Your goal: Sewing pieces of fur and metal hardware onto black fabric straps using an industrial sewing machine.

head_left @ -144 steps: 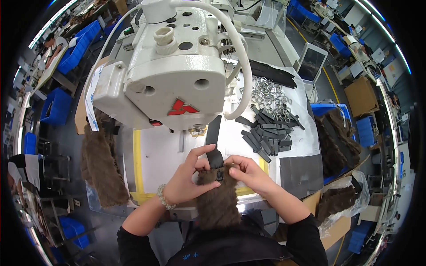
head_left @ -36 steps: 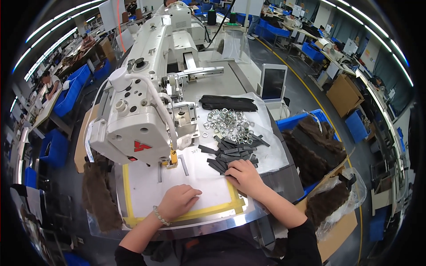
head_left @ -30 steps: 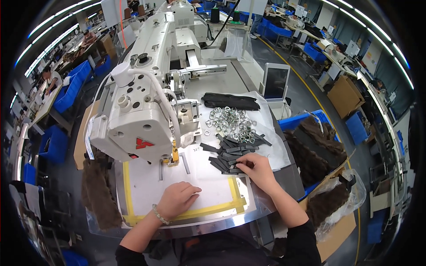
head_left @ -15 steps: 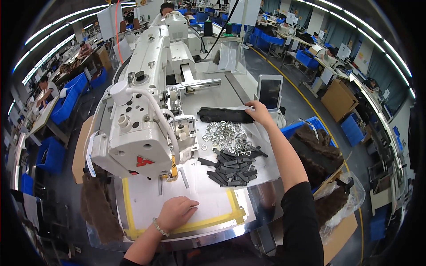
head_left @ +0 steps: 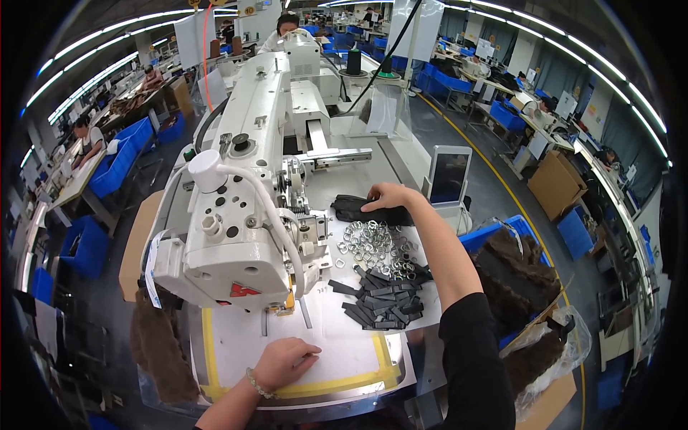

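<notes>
My left hand [head_left: 287, 364] rests loosely curled and empty on the white work sheet [head_left: 236, 344], inside its yellow taped border, below the sewing machine's needle area [head_left: 287, 304]. My right hand [head_left: 387, 201] reaches up over a bundle of long black strips [head_left: 347, 208], its fingers on the bundle; how much they grasp is partly hidden. Just below lie a heap of metal rings [head_left: 365, 240] and a pile of short dark strips [head_left: 380, 304].
The white machine head [head_left: 236, 193] fills the centre-left. A screen [head_left: 448, 172] stands right of it. Brown fur pieces hang at left [head_left: 158, 344] and lie in a blue bin [head_left: 509, 272] at right. Co-workers [head_left: 89, 143] sit at other tables; one [head_left: 289, 23] is behind the machine.
The fur piece held earlier has left my hands. My right hand moved from the short strips up to the long bundle. The view tilted upward; my left hand stayed on the sheet.
</notes>
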Demonstrator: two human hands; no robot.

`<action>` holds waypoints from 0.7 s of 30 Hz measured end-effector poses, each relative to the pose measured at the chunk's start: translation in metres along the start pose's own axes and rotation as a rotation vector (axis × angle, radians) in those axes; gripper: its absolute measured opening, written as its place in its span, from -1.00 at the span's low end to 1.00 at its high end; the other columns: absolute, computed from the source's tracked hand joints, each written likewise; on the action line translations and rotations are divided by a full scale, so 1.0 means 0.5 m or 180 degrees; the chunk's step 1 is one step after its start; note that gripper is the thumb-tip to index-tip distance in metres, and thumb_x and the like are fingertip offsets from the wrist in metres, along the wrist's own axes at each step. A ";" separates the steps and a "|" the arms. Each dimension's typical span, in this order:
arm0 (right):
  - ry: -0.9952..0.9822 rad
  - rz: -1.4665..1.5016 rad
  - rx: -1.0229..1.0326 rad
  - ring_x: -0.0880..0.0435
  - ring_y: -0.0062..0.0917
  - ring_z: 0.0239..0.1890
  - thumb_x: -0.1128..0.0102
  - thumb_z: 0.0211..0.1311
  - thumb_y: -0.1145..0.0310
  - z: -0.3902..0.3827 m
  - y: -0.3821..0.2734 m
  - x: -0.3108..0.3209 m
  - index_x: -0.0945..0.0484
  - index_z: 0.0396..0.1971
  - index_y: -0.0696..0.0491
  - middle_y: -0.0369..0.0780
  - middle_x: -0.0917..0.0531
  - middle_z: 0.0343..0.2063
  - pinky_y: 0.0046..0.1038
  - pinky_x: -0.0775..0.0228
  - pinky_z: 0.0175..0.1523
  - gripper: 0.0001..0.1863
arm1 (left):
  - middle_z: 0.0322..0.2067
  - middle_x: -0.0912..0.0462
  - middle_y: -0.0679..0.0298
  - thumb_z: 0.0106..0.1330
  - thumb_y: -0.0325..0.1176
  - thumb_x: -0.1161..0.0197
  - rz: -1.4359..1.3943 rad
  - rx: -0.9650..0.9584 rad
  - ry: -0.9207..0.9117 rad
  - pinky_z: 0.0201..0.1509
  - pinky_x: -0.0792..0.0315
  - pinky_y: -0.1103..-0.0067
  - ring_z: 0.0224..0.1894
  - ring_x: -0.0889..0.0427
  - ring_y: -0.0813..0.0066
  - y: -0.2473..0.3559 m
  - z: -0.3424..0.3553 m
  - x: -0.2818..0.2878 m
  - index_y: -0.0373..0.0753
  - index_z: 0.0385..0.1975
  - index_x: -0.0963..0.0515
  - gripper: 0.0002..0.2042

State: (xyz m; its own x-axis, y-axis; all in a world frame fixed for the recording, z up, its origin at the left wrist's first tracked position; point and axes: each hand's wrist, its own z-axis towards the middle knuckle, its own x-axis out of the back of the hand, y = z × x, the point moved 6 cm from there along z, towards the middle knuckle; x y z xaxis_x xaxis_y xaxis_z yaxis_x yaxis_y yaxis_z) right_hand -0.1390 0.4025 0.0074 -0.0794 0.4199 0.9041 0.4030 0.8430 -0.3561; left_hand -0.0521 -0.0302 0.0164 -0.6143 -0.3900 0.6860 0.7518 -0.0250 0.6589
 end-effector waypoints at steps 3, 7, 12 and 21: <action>-0.0155 0.0219 0.0086 -0.58 -0.38 -0.04 -0.43 -0.22 -0.25 0.019 0.015 -0.009 -0.55 -0.05 0.03 -0.21 -0.64 -0.17 -0.06 -0.13 0.15 -0.21 | -0.55 -0.56 0.28 0.11 -0.46 -0.31 -0.0049 -0.0014 -0.0010 -0.39 -0.46 0.46 -0.48 -0.58 0.29 -0.001 0.005 -0.003 -0.18 -0.35 -0.59 -0.89; -0.0001 0.0081 0.0206 -0.57 -0.39 -0.05 -0.49 -0.27 -0.20 0.001 -0.027 -0.016 -0.53 -0.07 0.02 -0.22 -0.64 -0.18 -0.17 -0.08 0.15 -0.22 | -0.55 -0.56 0.28 0.12 -0.45 -0.31 0.0071 -0.0018 -0.0014 -0.40 -0.45 0.45 -0.48 -0.58 0.29 -0.002 -0.004 0.002 -0.17 -0.35 -0.58 -0.89; 0.0179 -0.0016 0.0339 -0.55 -0.41 -0.09 -0.52 -0.26 -0.06 -0.039 -0.039 -0.023 -0.51 -0.10 -0.01 -0.25 -0.61 -0.24 -0.32 -0.04 0.09 -0.31 | -0.55 -0.54 0.28 0.12 -0.44 -0.31 0.0067 -0.0124 0.0025 -0.41 -0.44 0.45 -0.48 -0.57 0.29 0.003 0.000 0.003 -0.16 -0.35 -0.58 -0.89; 0.1584 -0.0167 0.1016 -0.51 -0.37 -0.07 -0.50 -0.17 0.17 -0.162 -0.103 -0.024 -0.55 -0.19 -0.04 -0.27 -0.55 -0.26 -0.33 -0.08 0.05 -0.52 | -0.54 -0.54 0.29 0.12 -0.43 -0.31 0.0168 -0.0148 0.0010 -0.41 -0.44 0.46 -0.48 -0.56 0.31 -0.001 -0.004 0.000 -0.16 -0.38 -0.59 -0.91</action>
State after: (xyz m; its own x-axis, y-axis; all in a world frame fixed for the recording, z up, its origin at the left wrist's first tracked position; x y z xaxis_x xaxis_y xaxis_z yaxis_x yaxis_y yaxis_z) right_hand -0.0847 0.3269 0.0339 0.3764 0.2319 0.8969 0.1097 0.9502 -0.2917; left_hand -0.0521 -0.0320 0.0156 -0.5727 -0.3947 0.7184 0.7935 -0.0472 0.6067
